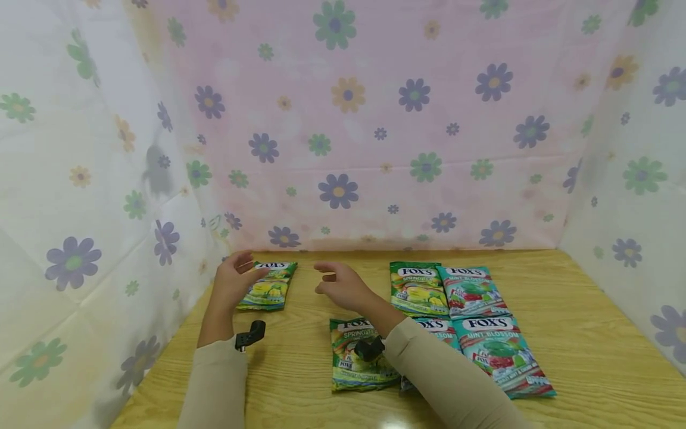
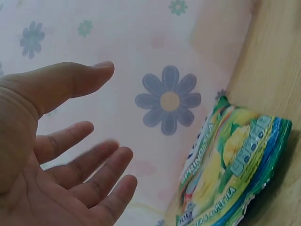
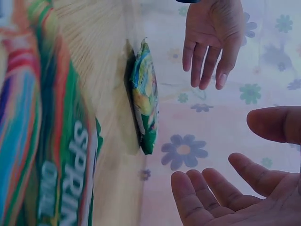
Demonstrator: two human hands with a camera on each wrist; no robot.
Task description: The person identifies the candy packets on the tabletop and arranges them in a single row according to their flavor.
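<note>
My left hand [image 1: 230, 285] is held over the left side of the table, fingers apart and holding nothing. It partly covers a green Fox's candy bag [image 1: 272, 292] in the head view. In the left wrist view, that bag [image 2: 230, 160] lies to the right of the spread fingers, its Spring Tea print showing. My right hand [image 1: 344, 288] hovers to the right of this bag, its fingers loosely bent around nothing. The right wrist view shows both palms facing each other, with the single bag [image 3: 145, 99] lying flat on the table beyond.
Two green Spring Tea bags [image 1: 417, 293] [image 1: 351, 360] and three blue-green Mint Blossom bags [image 1: 476, 295] [image 1: 498, 354] [image 1: 438, 326] lie close together at the right. My right forearm passes over some of them. Flowered cloth [image 1: 375, 149] encloses the wooden table [image 1: 579, 333] at the back and sides.
</note>
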